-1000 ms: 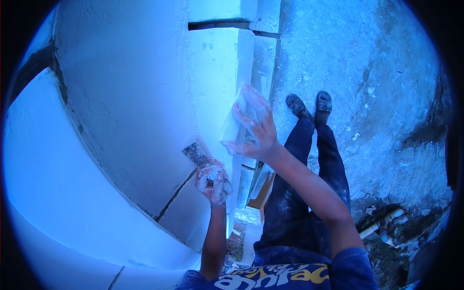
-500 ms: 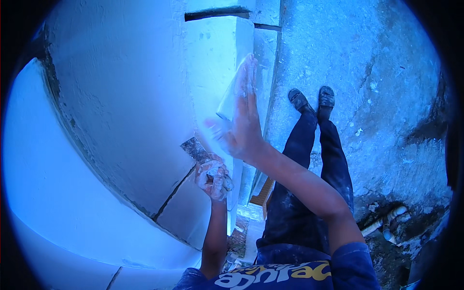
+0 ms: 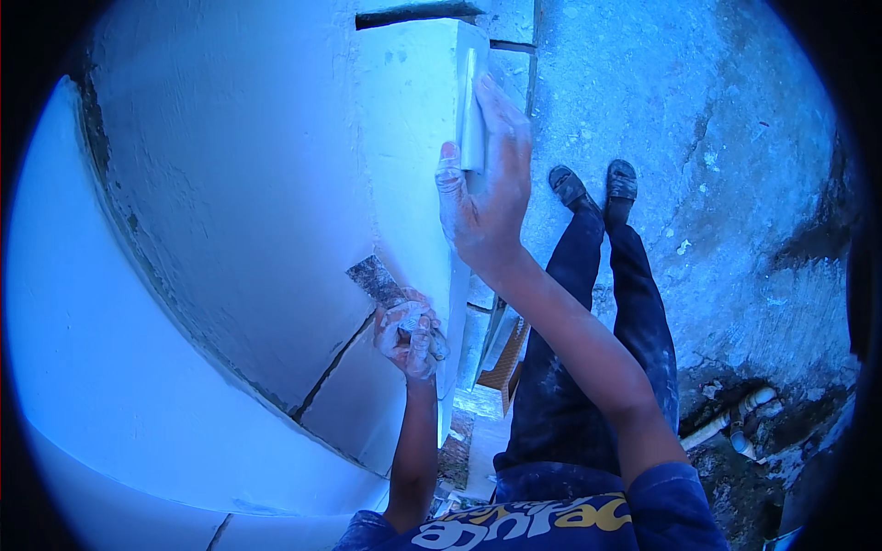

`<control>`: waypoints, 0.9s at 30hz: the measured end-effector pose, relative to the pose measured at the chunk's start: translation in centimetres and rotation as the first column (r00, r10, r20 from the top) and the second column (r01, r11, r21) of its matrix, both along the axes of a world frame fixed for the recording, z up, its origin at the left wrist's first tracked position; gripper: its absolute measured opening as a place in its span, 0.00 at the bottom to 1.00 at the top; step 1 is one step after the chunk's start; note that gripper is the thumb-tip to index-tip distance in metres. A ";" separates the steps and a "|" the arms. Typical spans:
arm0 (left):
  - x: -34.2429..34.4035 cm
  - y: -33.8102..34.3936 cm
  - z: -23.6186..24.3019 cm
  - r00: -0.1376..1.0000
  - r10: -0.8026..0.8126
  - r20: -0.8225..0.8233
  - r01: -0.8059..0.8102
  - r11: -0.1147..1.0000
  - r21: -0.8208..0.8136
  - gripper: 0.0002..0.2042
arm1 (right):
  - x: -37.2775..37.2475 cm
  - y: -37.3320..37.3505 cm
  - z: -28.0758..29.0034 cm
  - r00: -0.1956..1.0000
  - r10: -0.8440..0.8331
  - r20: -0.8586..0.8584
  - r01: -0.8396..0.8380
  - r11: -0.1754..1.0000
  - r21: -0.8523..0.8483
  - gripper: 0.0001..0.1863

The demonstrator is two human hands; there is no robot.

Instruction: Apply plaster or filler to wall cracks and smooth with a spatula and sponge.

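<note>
My right hand [image 3: 491, 207] is coated in white powder or paste. Its fingers stretch along a flat, pale plate [image 3: 472, 124], seen nearly edge-on, with the thumb on the other side. That plate lies against the outer side of a white plastered ledge [image 3: 409, 119], near its edge. Lower and to the left, my left hand [image 3: 411, 342], also smeared white, is closed around a putty knife. The putty knife's blade [image 3: 375, 280], dark and stained, sticks out to the upper left over the ledge's joint with the smooth wall. Its handle is mostly hidden by my fingers.
A pale curved wall surface [image 3: 230, 184] fills the left, with a dark crack. My legs and slippers [image 3: 621, 179] are on the rough concrete floor [image 3: 643, 92] at the right. White pipes [image 3: 740, 422] lie lower right; an orange-brown perforated object [image 3: 503, 367] stands beside the ledge.
My right hand has moved a little forward and right, turning the plate from tilted across the ledge's edge to lying along its side. My left hand with the putty knife has barely shifted.
</note>
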State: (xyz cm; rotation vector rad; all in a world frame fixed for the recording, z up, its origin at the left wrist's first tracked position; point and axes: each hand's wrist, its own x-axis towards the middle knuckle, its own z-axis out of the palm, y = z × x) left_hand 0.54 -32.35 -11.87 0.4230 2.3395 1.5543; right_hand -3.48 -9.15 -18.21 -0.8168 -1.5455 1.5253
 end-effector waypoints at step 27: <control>-0.4 0.9 0.0 0.998 -0.052 -0.039 0.056 0.994 0.098 0.09 | 0.7 1.0 1.2 1.000 -0.007 0.015 0.007 1.000 -0.007 0.32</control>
